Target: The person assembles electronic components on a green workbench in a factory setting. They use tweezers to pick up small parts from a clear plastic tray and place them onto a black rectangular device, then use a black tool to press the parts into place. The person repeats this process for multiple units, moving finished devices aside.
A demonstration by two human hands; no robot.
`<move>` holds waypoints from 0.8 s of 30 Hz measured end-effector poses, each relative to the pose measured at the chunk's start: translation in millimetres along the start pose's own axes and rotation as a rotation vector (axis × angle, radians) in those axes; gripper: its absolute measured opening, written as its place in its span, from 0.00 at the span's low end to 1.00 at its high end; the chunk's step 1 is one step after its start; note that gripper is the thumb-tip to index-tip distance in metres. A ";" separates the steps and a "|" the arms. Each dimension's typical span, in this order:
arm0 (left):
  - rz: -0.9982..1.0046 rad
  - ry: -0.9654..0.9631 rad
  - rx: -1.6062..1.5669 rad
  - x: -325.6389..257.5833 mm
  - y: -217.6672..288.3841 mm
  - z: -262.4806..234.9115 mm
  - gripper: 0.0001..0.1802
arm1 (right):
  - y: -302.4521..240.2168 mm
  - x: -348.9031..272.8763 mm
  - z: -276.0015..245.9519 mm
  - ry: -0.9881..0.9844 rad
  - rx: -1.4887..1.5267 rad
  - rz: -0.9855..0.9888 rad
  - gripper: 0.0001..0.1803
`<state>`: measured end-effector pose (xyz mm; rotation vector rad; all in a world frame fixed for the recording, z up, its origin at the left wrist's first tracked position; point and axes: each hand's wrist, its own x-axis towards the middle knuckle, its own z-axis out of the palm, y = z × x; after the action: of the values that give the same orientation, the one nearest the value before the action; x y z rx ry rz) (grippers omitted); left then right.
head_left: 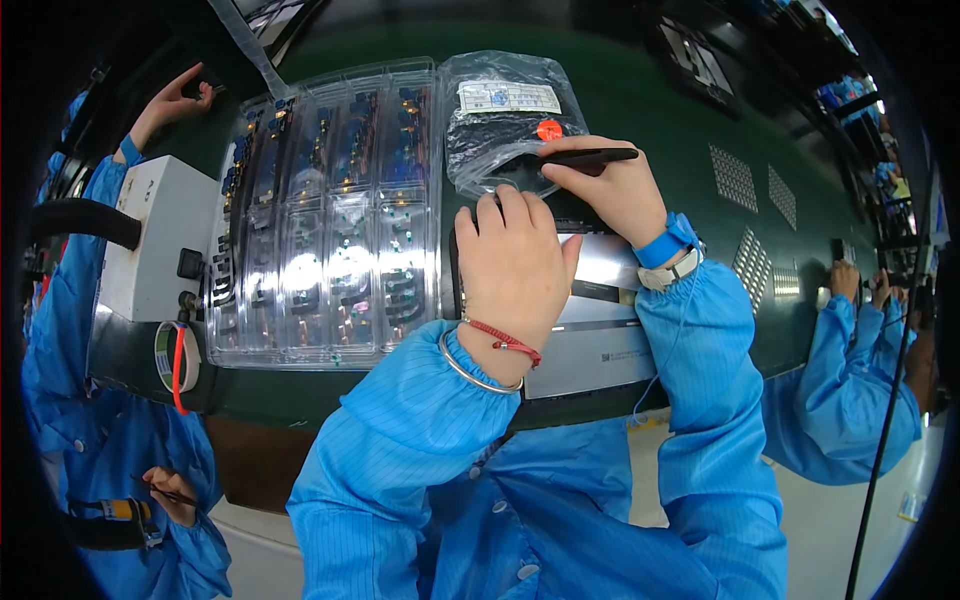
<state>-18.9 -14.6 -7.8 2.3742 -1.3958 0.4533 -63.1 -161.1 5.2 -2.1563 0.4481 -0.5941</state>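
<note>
A slim black pen-like tool point(610, 155) is gripped in my right hand point(612, 195), its outer end pointing right. I cannot make out whether it is a pen or tweezers. Under my hands lies a flat silver and black device panel point(590, 352). My left hand point(512, 262) rests palm down over its left part, fingers stretched forward and holding nothing. Just beyond the fingertips sits a clear plastic bag point(515, 125) with dark contents, a white label and a round orange sticker. My right fingers are at the bag's near opening. The panel's far edge is partly hidden by my hands.
Left of the panel, clear plastic trays point(330, 358) hold circuit boards and black parts. Farther left stand a white box point(160, 240) with a black hose and a tape roll point(178, 358). Sheets of small round pieces point(733, 178) lie right. Co-workers sit on both sides.
</note>
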 end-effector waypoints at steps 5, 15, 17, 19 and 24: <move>0.003 0.006 -0.012 -1.1 0.0 -1.0 0.24 | -1.3 0.1 0.7 0.010 -0.042 -0.019 0.11; 0.003 -0.014 -0.009 0.1 0.5 -2.1 0.23 | -4.3 0.9 -4.2 -0.053 -0.013 0.065 0.11; 0.003 -0.021 -0.007 0.7 0.5 -2.3 0.23 | -2.9 1.0 -4.6 -0.048 0.011 0.032 0.11; 0.000 -0.034 -0.002 0.7 0.7 -3.0 0.24 | 0.0 0.6 -2.5 -0.034 0.039 -0.020 0.11; -0.002 -0.026 0.017 0.3 1.6 -2.2 0.24 | -2.2 -0.2 -2.5 -0.060 0.012 -0.007 0.11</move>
<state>-20.4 -14.5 -5.5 2.4032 -1.4057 0.4366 -64.4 -161.2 8.3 -2.1587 0.4038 -0.5334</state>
